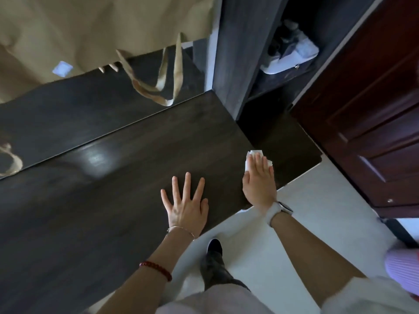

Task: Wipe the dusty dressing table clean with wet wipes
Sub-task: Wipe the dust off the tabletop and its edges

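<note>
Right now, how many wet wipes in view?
1. One wet wipe lies flat under the right hand at the dressing table's right end. The left hand has none. More may be out of frame.

The left hand (186, 206) lies flat, palm down, fingers spread wide and pointing to twelve o'clock. The right hand (258, 180), at about two o'clock from it, presses down flat with fingers straight and together (a watch on that wrist). Both forearms are bare.

The right hand (259, 177) hides most of the wipe (255, 153).
</note>
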A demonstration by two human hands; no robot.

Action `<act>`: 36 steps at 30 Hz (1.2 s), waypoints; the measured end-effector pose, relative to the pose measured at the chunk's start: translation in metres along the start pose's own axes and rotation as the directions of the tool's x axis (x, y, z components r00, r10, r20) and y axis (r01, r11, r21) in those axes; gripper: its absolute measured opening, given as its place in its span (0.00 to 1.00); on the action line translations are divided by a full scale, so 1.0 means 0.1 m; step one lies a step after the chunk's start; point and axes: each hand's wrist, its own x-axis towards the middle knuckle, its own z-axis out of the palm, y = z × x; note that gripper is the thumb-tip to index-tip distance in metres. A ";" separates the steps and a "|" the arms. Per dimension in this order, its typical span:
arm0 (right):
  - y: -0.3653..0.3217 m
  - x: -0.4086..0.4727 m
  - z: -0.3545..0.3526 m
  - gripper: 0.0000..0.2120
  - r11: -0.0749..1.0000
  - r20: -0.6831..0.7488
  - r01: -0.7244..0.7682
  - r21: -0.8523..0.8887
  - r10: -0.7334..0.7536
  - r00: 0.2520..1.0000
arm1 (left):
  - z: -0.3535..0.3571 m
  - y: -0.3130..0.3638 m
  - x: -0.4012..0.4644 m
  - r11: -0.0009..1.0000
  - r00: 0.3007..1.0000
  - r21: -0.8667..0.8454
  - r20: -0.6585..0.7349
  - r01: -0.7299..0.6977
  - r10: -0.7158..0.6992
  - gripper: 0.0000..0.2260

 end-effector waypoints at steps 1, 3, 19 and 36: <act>0.03 0.13 -0.03 0.25 1.000 -0.008 0.009 0.008 -0.009 1.000 | 0.00 0.06 0.08 1.000 1.000 0.000 0.000 0.005 -0.005 0.24; -0.01 0.40 -0.07 0.25 0.999 -0.015 0.035 0.014 -0.035 0.999 | 0.02 0.10 0.16 1.000 1.000 0.010 0.005 0.017 -0.017 0.24; 0.22 0.07 -0.03 0.29 0.989 0.003 0.108 0.100 -0.109 0.994 | 0.12 0.09 0.21 0.996 0.996 0.069 -0.077 0.049 -0.043 0.24; -0.20 0.57 0.04 0.25 0.921 0.016 0.388 0.033 -0.388 0.921 | 0.06 0.04 0.11 0.999 0.999 0.014 -0.041 0.030 -0.029 0.24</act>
